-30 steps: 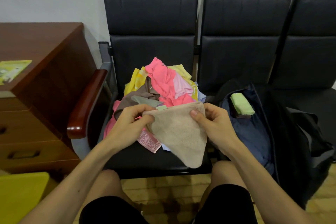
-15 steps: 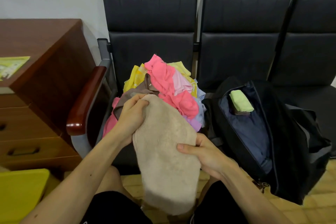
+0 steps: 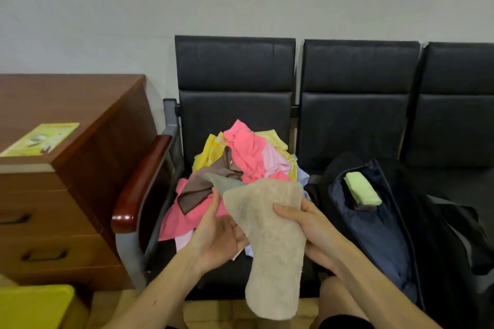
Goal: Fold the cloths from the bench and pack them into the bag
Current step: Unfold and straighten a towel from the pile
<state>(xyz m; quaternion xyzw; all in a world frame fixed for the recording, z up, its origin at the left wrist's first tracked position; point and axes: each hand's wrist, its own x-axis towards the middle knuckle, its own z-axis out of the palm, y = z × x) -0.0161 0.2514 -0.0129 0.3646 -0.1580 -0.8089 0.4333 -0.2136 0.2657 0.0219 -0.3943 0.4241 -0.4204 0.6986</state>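
A fluffy beige cloth (image 3: 270,243) hangs lengthwise in front of the bench, folded into a long strip. My right hand (image 3: 307,224) grips its right edge, thumb across the front. My left hand (image 3: 216,235) is palm up beside and under the cloth's left edge, fingers straight. Behind them a pile of cloths (image 3: 240,168) in pink, yellow, brown and grey lies on the left seat of the black bench (image 3: 235,72). An open black bag (image 3: 387,235) with blue lining stands on the middle seat, with a folded green cloth (image 3: 362,188) inside.
A wooden cabinet with drawers (image 3: 66,195) stands left of the bench, with a yellow-green leaflet (image 3: 42,139) on top. The bench's wooden armrest (image 3: 141,181) lies between cabinet and pile. A yellow object (image 3: 34,304) sits at the bottom left.
The camera tilted up. My left hand let go of the cloth's top and turned palm up under its left edge. My right hand moved higher along the right edge.
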